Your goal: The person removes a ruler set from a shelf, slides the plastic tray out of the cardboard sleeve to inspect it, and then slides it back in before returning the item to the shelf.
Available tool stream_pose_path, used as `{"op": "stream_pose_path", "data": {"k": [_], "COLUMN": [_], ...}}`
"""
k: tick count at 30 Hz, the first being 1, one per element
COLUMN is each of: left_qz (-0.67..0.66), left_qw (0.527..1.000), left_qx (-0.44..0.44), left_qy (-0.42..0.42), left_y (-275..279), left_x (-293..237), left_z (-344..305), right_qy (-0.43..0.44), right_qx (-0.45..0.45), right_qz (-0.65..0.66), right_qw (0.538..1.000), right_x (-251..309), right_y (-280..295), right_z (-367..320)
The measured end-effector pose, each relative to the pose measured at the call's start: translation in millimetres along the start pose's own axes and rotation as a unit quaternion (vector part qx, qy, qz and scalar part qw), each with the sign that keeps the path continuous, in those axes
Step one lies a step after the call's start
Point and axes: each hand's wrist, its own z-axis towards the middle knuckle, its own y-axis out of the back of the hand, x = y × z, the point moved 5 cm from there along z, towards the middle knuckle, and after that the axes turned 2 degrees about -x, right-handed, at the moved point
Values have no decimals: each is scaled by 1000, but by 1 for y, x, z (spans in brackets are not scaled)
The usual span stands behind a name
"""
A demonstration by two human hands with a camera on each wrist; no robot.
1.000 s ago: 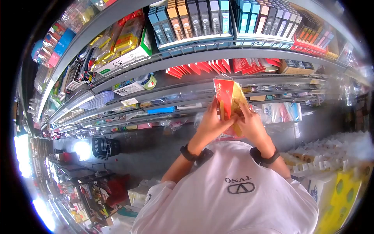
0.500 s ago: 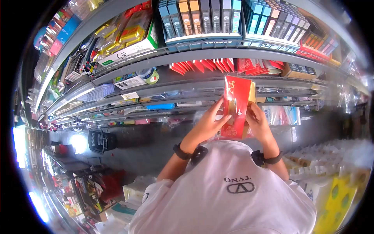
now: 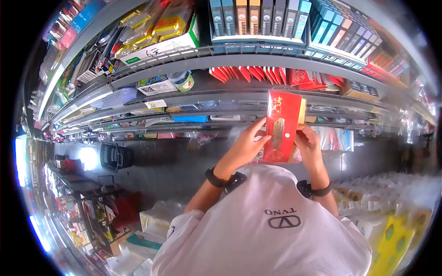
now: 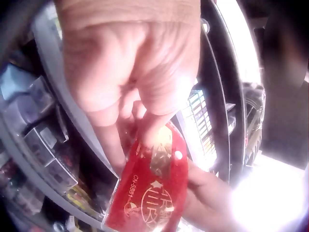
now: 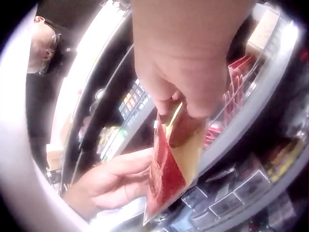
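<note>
Both hands hold up a red card packet (image 3: 287, 115) with gold lettering and a clear window, in front of the shelves. My left hand (image 3: 244, 146) grips its left edge, thumb across the front and fingers along the side. On the opposite edge, my right hand (image 3: 309, 143) pinches the packet near a yellow layer (image 3: 302, 112) behind the red face. The left wrist view shows gold print on the red face (image 4: 154, 198). In the right wrist view the red front (image 5: 169, 179) and yellow back (image 5: 189, 150) spread apart below the right hand (image 5: 183, 72).
Above stand rows of slim coloured boxes (image 3: 253, 20) and a carton (image 3: 165, 53) of yellow packs. Red envelopes (image 3: 248, 73) line the shelf below. A black basket (image 3: 116, 156) is on the floor at left; white bags (image 3: 382, 191) are at right.
The packet has turned from an angled, partly yellow view to show its red face squarely. Both hands have shifted slightly right with it and keep hold. The head view has moved a little left.
</note>
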Motion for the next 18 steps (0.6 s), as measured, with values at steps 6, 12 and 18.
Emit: {"op": "stream_pose_path", "data": {"k": [6, 12, 18], "left_qz": [-41, -108, -137], "left_qw": [999, 987, 988], "left_qx": [1, -14, -13], "left_qy": [-18, 117, 71], "left_y": [10, 34, 54], "left_x": [23, 16, 41], "left_z": [-6, -15, -16], "right_qy": [-20, -56, -5], "right_qx": [-3, -15, -5], "right_qz": [-57, -32, -143], "right_qw": [998, 998, 990], "right_x": [-6, -1, 5], "right_y": [-10, -39, -68], "right_z": [4, 10, 19]}}
